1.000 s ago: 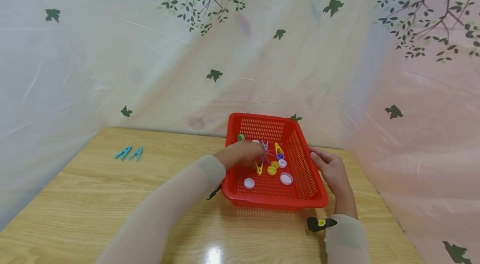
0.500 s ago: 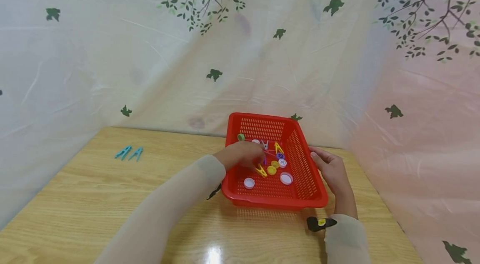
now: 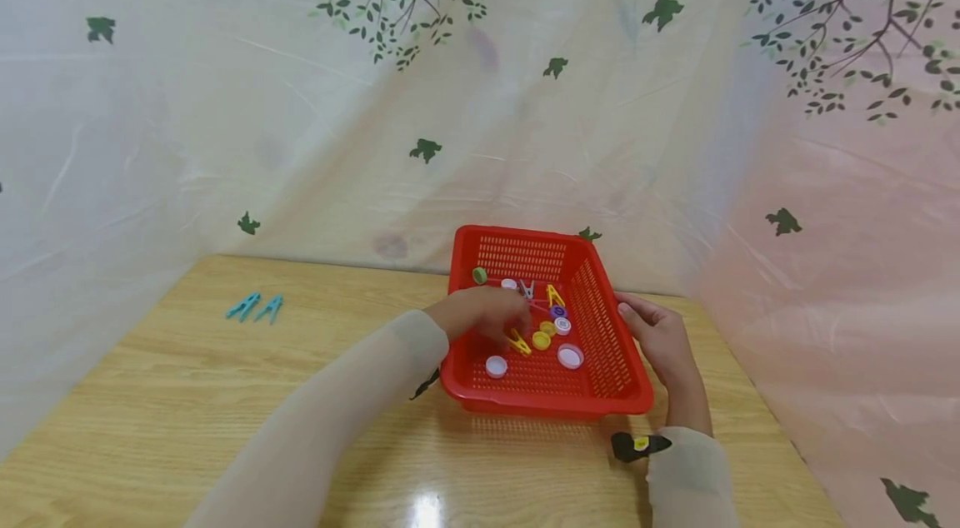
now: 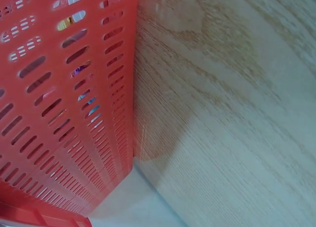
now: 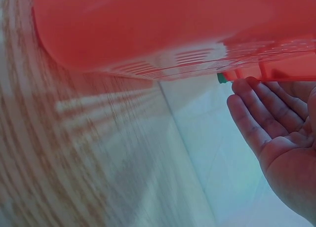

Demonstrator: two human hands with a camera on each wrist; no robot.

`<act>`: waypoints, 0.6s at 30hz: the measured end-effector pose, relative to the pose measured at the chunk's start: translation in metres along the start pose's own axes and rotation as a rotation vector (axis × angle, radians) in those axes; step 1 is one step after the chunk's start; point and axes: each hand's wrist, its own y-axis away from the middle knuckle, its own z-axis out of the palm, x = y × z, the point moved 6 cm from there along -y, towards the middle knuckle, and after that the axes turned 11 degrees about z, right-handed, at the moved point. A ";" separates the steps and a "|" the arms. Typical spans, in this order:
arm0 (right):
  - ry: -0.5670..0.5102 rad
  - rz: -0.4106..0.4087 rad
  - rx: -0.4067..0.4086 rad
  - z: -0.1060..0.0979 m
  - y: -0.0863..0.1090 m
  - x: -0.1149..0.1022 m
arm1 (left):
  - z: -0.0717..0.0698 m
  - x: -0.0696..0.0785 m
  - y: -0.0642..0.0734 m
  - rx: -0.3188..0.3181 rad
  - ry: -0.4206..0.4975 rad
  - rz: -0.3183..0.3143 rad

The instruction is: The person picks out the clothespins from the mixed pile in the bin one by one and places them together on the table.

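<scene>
A red plastic basket (image 3: 546, 405) with slotted walls stands on the wooden table. My left hand (image 3: 497, 313) reaches down into it over the left rim; its fingertips are blurred and partly hidden, so any grip is unclear. Close to those fingers lies a yellow clothespin (image 3: 519, 343). Another yellow clothespin (image 3: 554, 296) and a grey one (image 3: 527, 290) lie farther back. At the right rim, my right hand (image 3: 663, 338) holds the basket; the right wrist view shows its fingers (image 5: 252, 121) under the rim. Yellow caps (image 3: 541, 341) and a white cap (image 3: 496, 366) rest on the basket floor.
Two teal clothespins, a left one (image 3: 243, 306) and a right one (image 3: 269, 308), lie on the table (image 3: 225, 403) at the left. A green cap (image 3: 479, 275) sits at the basket's back left. Behind the table hangs a leaf-patterned sheet (image 3: 337, 136).
The yellow clothespin by my left hand has turned and shifted slightly. My left fingers have moved a little among the small items. My right hand stays at the rim.
</scene>
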 end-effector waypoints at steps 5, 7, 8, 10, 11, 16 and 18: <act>0.004 -0.009 0.005 -0.001 0.001 -0.001 | 0.000 0.000 0.001 -0.011 0.001 -0.001; 0.005 -0.008 0.005 -0.001 0.001 -0.002 | 0.000 0.000 0.001 -0.012 0.000 -0.002; 0.005 -0.007 0.005 -0.001 0.001 -0.002 | 0.000 0.000 0.001 -0.014 -0.003 -0.004; 0.006 0.000 0.004 0.000 0.001 -0.002 | 0.000 0.000 0.001 -0.014 -0.001 -0.008; 0.005 0.006 0.005 0.000 0.001 -0.002 | 0.000 0.000 0.001 -0.015 0.001 -0.008; -0.003 0.024 0.006 0.000 0.002 -0.002 | 0.001 0.000 0.000 -0.016 0.036 -0.019; -0.008 0.017 0.003 0.000 0.003 -0.003 | 0.000 0.001 -0.001 -0.014 0.047 -0.024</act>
